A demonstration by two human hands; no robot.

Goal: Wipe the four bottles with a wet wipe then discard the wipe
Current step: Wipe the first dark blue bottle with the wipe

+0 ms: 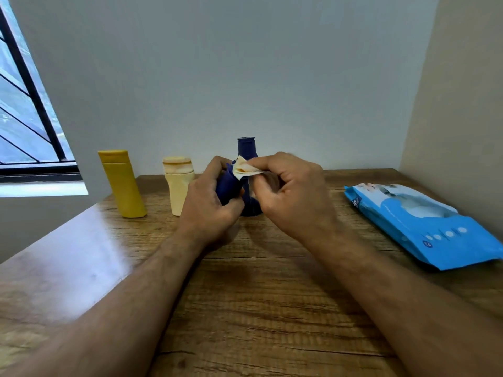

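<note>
Head view: left hand grips a smooth navy bottle; right hand pinches a crumpled wipe.

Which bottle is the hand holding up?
The left hand grips a dark blue bottle, tilted above the table. The other three bottles stand on the table: yellow, cream, another dark blue.

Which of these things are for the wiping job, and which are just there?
For the job:
- left hand gripping a dark blue bottle
- right hand pinching the wet wipe
- second dark blue bottle
- yellow bottle
- cream bottle
- blue wipes pack

Just there:
- wooden table
- window
</note>
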